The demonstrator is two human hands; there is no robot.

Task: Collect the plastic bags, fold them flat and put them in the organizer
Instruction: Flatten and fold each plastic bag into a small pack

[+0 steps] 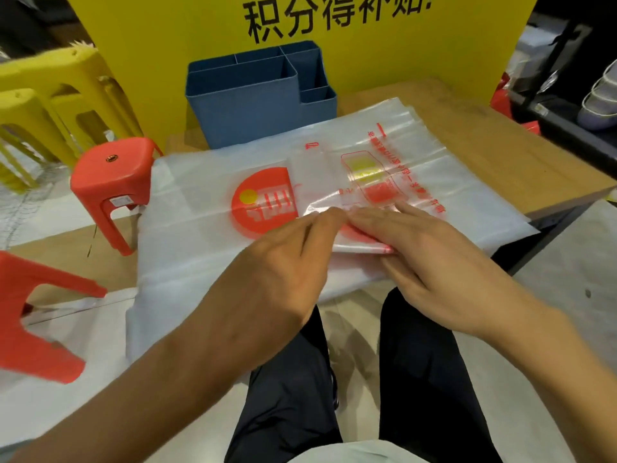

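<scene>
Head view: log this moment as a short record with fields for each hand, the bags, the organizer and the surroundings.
left hand: pinches the near edge of the folded plastic bag
right hand: fingers flat on the same bag, thumb under its edge
bag stack: translucent bags, red print, spread flat on the wooden table
organizer: blue, several compartments, behind the bags, no bag visible inside
surroundings: red stool, yellow stools, yellow sign

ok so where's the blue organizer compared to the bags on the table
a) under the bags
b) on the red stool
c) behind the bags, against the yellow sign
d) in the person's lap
c: the blue organizer stands on the table at the far edge of the plastic bags, right in front of the yellow sign; none of the compartments that show holds a bag.
</scene>
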